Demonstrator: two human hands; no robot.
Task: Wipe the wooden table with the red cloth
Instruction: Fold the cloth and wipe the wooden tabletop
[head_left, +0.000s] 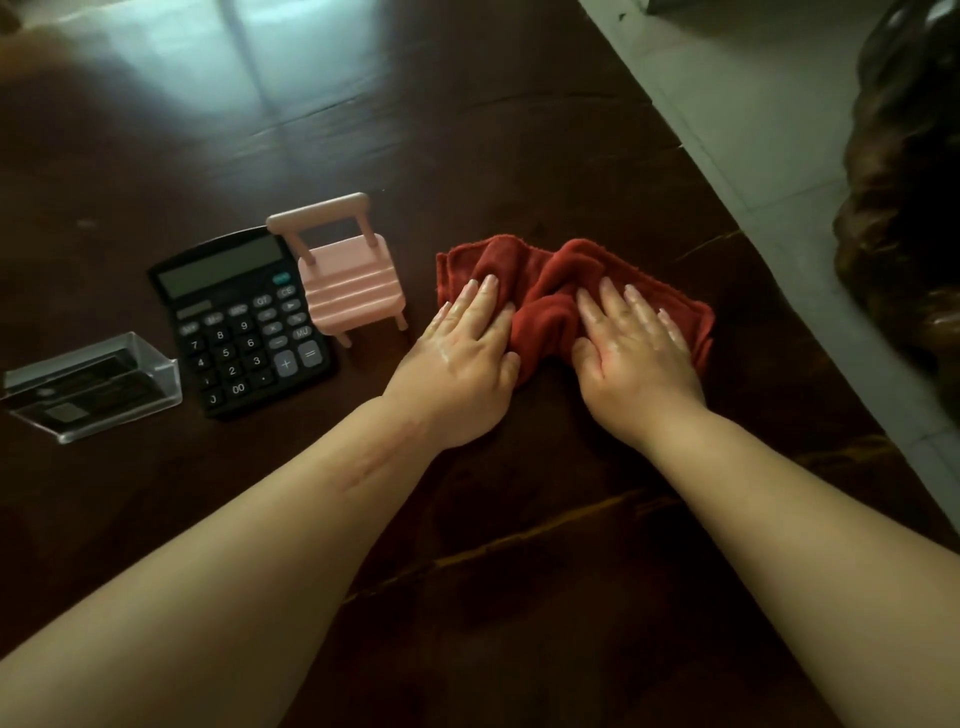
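- The cloth (561, 291) lay bunched on the table (467, 130), right of centre, its long axis running roughly from 9 to 3 o'clock, a touch lower at the right end.
- Both hands were on it, palms down and fingers spread flat: neither was clenched, neither pinched the fabric, they pressed it to the wood.
- The left hand (462, 358) covered the cloth's 8 o'clock corner, fingertips pointing to about 1 o'clock; its heel sat on bare wood.
- The right hand (631, 348) lay over the 4 o'clock part, fingers pointing to about 11 o'clock, so the two hands angled towards each other.
- Between them the fabric rose in a ridge of folds; the hands were apart, not touching.
- The cloth reached beyond the fingertips towards 12 o'clock, so neither hand was nearer; they shared it about evenly.
- At 9 o'clock from the cloth stood a pink toy chair (348, 270), just beside the cloth's left edge, then a calculator (241, 322) and a clear card holder (93, 387) further out.
- At 3 o'clock the table edge (769, 270) ran close by, with pale floor past it.
- Judged from this, a stroke towards 12 or 6 o'clock had free wood; a stroke to 9 o'clock would likely meet the chair first.
- How much of the table was wiped could not be told.
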